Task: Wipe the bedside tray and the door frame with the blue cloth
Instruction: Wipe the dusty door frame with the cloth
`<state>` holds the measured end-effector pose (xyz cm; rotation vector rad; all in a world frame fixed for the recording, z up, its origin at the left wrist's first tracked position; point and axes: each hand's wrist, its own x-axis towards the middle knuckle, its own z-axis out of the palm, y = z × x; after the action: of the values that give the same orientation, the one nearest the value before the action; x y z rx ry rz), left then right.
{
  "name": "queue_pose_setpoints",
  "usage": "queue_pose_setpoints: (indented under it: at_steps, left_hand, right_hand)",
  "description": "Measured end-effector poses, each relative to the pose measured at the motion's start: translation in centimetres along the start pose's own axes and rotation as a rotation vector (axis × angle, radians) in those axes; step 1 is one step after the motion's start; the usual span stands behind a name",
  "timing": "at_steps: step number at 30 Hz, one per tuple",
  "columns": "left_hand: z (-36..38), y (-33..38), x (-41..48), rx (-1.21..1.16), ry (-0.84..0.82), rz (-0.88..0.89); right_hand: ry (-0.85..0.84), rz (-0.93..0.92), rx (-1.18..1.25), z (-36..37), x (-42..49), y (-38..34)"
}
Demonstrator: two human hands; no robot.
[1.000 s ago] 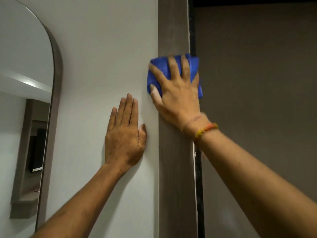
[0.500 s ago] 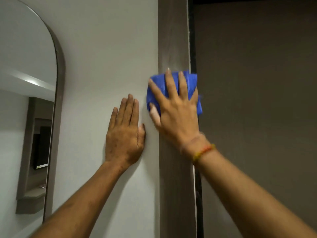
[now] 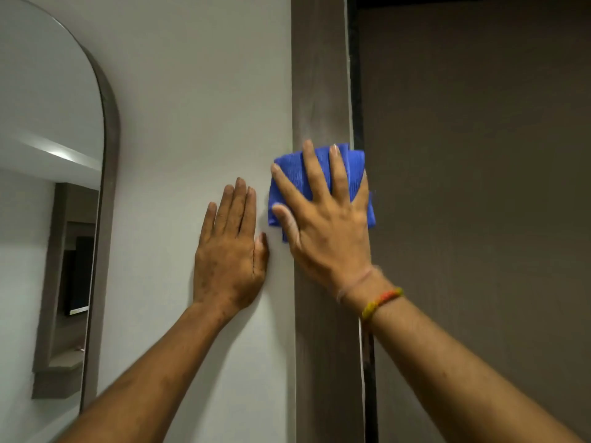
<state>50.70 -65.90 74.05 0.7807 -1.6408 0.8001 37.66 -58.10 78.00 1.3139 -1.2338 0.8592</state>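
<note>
A folded blue cloth (image 3: 353, 167) lies flat against the brown wooden door frame (image 3: 319, 75), a vertical post in the middle of the head view. My right hand (image 3: 326, 219) presses on the cloth with fingers spread, covering most of it. My left hand (image 3: 228, 251) rests flat on the pale wall (image 3: 198, 91) just left of the frame, fingers together, holding nothing. The bedside tray is not in sight.
An arched mirror (image 3: 48, 187) with a brown rim hangs on the wall at the left and reflects a room with a shelf. A brown door (image 3: 479, 187) fills the right side, with a dark gap between it and the frame.
My right hand has slid the blue cloth down the door frame. My left hand has stayed flat on the wall.
</note>
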Motion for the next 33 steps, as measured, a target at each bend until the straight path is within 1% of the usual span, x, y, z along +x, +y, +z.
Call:
queue_pose_setpoints:
  at_steps: [2,4,6,8,10,13,15,17,20,22,24,27,31,33]
  left_hand:
    - [0.0,0.0,-0.1,-0.004,0.006,-0.013]
    - [0.0,0.0,-0.1,-0.008,0.008,-0.021]
    - [0.1,-0.1,-0.1,-0.005,0.011,-0.021]
    - [0.2,-0.2,-0.2,-0.005,0.013,-0.020]
    - [0.3,-0.2,-0.2,-0.003,0.019,-0.011]
    - [0.2,-0.2,-0.2,0.005,0.011,0.002]
    - [0.2,-0.2,-0.1,0.005,0.012,0.003]
    - [0.3,-0.3,-0.1,0.003,0.022,-0.007]
    - [0.4,-0.3,-0.2,0.008,0.025,-0.009]
    - [0.4,-0.2,-0.2,0.006,0.020,-0.005]
    - [0.3,-0.2,0.0,0.007,0.006,0.011]
    - [-0.1,-0.3,1.5,0.010,-0.010,0.034]
    - [-0.2,-0.2,4.6,0.019,0.017,0.030]
    - [0.0,-0.2,5.2,0.036,0.032,0.030]
  right_hand:
    - [-0.003,-0.035,-0.001,-0.6,3.5,1.0]
    - [-0.001,0.004,0.017,-1.2,6.8,1.6]
    - [0.035,0.065,0.035,-1.1,8.1,1.5]
    - [0.090,0.108,0.048,-0.7,6.4,0.9]
    - [0.119,0.124,0.068,0.0,2.8,-0.1]
    - [0.083,0.106,0.067,0.3,-0.6,-0.4]
    - [0.032,0.044,0.031,-0.3,0.7,0.7]
    - [0.007,-0.014,0.003,-1.0,4.0,1.7]
    - [0.031,0.048,0.031,-1.6,7.8,1.9]
    - [0.067,0.083,0.044,-1.0,6.6,1.3]
    - [0.094,0.097,0.056,-0.3,2.7,0.2]
    - [0.049,0.101,0.052,0.2,-1.9,-0.8]
    - [0.002,0.000,0.021,-0.5,1.4,0.6]
    - [0.008,0.003,0.019,-1.1,4.2,1.3]
